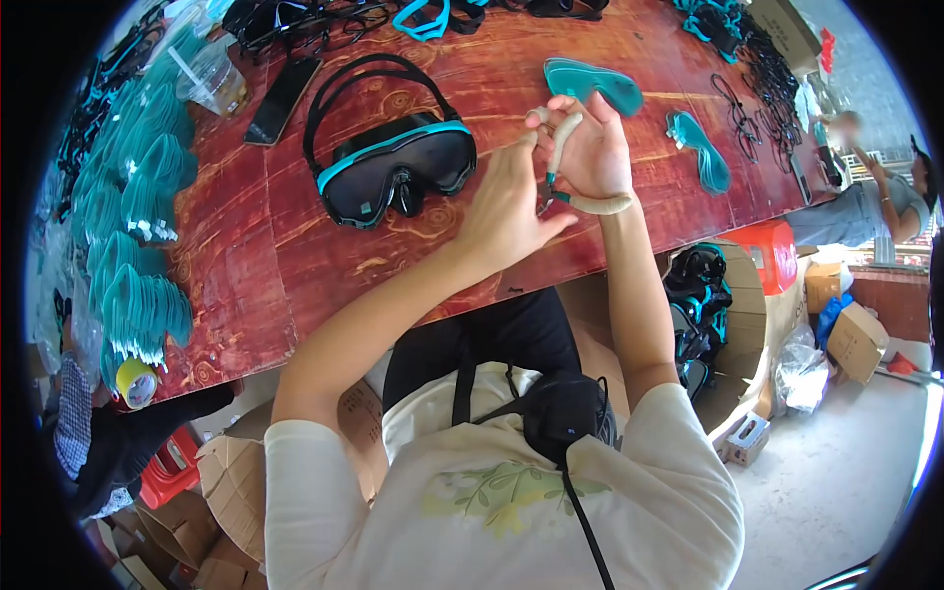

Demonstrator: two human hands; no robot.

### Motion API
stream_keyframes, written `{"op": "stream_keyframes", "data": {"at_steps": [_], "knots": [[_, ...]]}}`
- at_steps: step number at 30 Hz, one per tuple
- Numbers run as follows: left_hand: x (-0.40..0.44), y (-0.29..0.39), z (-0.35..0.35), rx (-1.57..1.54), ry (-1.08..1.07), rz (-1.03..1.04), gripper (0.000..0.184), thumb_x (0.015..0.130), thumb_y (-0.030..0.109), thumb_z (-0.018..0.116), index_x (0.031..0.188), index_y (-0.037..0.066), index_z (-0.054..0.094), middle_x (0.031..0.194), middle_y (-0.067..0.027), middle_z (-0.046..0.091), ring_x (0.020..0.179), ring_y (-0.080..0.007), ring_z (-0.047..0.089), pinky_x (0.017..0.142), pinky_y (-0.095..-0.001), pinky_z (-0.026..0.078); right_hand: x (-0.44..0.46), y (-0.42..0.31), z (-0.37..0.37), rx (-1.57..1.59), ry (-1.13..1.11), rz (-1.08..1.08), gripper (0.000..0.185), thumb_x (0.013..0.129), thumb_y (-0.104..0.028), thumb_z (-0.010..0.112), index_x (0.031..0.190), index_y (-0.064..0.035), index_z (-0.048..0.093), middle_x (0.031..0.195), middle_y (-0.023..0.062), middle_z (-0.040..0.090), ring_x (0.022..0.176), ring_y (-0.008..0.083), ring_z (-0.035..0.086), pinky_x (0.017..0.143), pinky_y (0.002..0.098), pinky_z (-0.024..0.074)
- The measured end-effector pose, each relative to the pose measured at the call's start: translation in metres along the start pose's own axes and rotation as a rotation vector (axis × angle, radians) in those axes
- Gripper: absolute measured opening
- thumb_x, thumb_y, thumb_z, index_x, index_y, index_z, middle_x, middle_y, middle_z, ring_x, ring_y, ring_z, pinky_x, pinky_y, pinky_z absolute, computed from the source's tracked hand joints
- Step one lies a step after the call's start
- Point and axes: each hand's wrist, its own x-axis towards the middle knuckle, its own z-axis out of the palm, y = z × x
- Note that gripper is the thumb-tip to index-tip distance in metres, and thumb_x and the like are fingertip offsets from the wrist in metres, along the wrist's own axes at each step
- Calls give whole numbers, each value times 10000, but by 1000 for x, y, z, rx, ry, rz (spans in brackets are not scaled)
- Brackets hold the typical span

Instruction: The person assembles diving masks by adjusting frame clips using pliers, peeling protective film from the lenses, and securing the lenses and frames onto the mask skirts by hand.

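My left hand (506, 202) is over the table near its front edge, back upward, thumb held away from the fingers. Its fingertips meet the fingers of my right hand (590, 152), which is turned palm up, fingers loosely bent and apart. A beige wrapping (562, 143) runs along one right finger, and a beige band (602, 205) circles the right wrist. Between the hands lies a small dark and teal piece (551, 185), partly hidden. Left of them a black and teal diving mask (398, 169) rests with its strap behind. Just beyond is a stack of teal lens-shaped sheets (595, 84).
Piles of teal sheets (138, 285) line the table's left side, with yellow tape (136, 382) at the corner. A phone (282, 100) and plastic cup (211, 79) stand nearby. Another teal stack (700, 152) lies right. A carton of masks (700, 305) is below. Another person (885, 202) sits far right.
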Motion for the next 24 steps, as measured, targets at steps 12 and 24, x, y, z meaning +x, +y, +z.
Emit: {"op": "stream_keyframes", "data": {"at_steps": [12,24], "knots": [[-2,-7,20,-398,38,-126,570,682,40,783,1191,31,527,964,-154,639,871,-300,672,748,-394,541,-52,10,20,-528,78,-547,976,821,-613,631,1483,-10,242,1378,210,449,1199,270,512,1006,412,402],[10,1,-31,-51,-54,187,394,747,-54,658,1129,19,598,983,-144,669,944,-300,650,909,-388,483,-37,13,23,-495,180,-549,164,914,-106,471,787,-40,551,725,22,546,561,75,441,529,236,374]]}}
